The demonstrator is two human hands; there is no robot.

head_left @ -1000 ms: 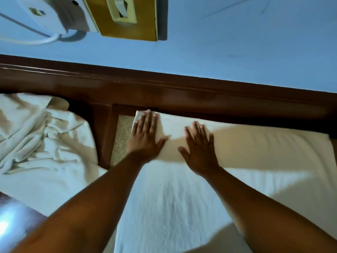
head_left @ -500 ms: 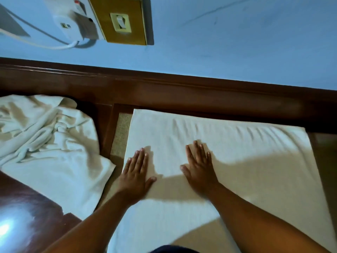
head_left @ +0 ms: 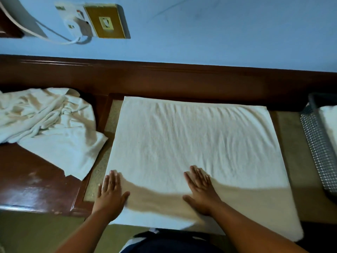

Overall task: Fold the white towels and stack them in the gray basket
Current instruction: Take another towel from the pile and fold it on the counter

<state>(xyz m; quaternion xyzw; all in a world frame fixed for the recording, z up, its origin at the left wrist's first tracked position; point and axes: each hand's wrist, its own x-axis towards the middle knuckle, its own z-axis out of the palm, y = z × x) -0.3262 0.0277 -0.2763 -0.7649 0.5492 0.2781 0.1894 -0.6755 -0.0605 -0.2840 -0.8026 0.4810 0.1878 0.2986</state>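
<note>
A white towel [head_left: 191,143] lies spread flat on the wooden table, folded into a wide rectangle with light wrinkles across it. My left hand [head_left: 110,193] presses flat on its near left edge, fingers straight. My right hand [head_left: 200,190] lies flat on the towel near its front middle, fingers straight too. A crumpled heap of white towels [head_left: 47,123] sits to the left. The gray mesh basket [head_left: 317,147] stands at the right edge of the view, with a white towel [head_left: 331,121] inside it.
The dark wooden table [head_left: 32,179] has a raised back rail [head_left: 164,79] along the blue wall. A brass switch plate [head_left: 107,21] and a white plug with cable [head_left: 73,24] are on the wall. The towel's near edge overhangs the table front.
Both hands have slid from the towel's far edge toward me across its surface, smoothing it. The view has tilted down, bringing the basket into sight.
</note>
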